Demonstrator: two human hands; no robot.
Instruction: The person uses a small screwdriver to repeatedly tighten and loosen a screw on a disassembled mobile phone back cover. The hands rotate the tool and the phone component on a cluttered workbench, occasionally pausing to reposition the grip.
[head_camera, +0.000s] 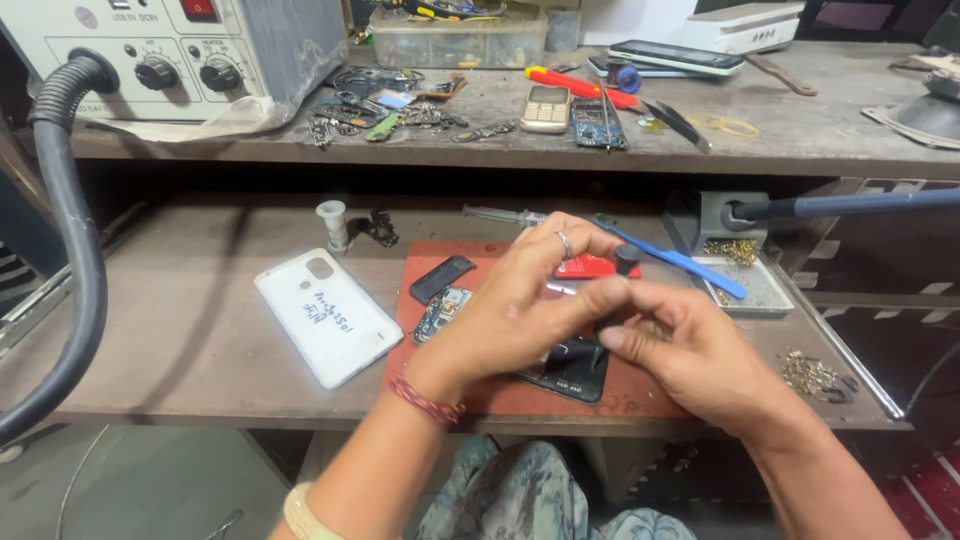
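Pinching together over a red mat (640, 392), the left hand (520, 315) and right hand (690, 350) are closed on a small dark part (572, 352), mostly hidden. A white phone cover (325, 315) lies left of them; the tabletop (190, 340) edge runs just below the wrists.

Head view, close, downward over workbench (200, 340)

Hands (590, 320) over perhaps a phone (570, 368)
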